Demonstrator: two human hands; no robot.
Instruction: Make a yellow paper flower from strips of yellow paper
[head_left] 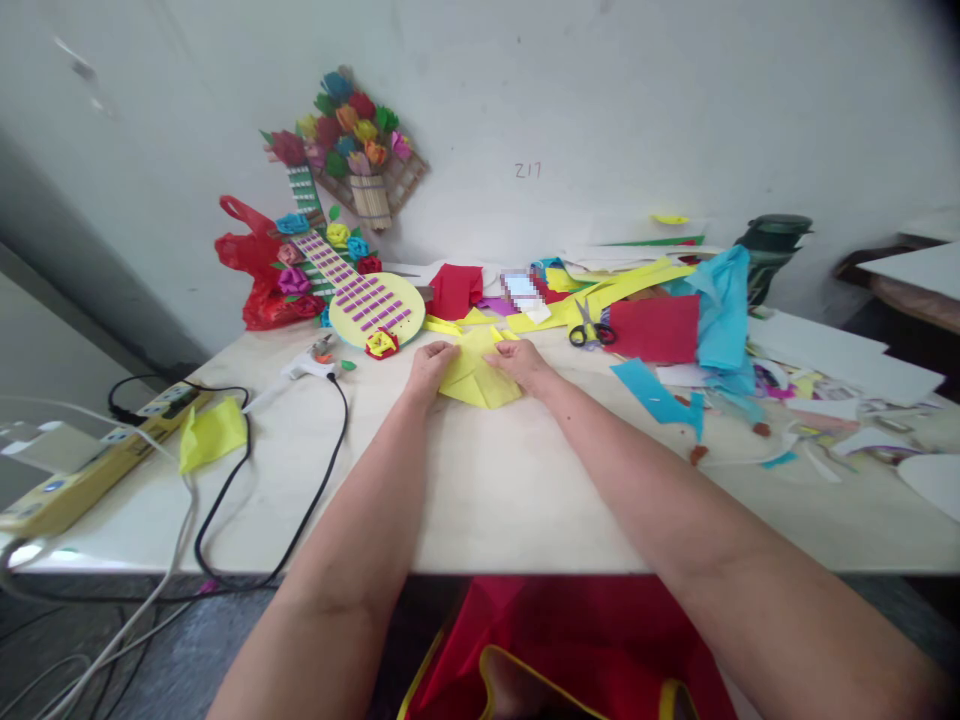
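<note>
A folded piece of yellow paper (pixel 474 378) lies on the pale table (pixel 495 490), just past the middle. My left hand (pixel 430 363) presses on its left side with the fingers curled over the edge. On the paper's right side my right hand (pixel 525 362) does the same, fingers closed on the top edge. Both forearms reach out from the near table edge.
Black-handled scissors (pixel 591 332) lie behind my right hand beside a red sheet (pixel 656 328) and blue paper (pixel 721 310). A paper guitar craft (pixel 360 295), a glue gun (pixel 309 364) with a black cable, a yellow scrap (pixel 211 434) and a power strip (pixel 90 470) sit left.
</note>
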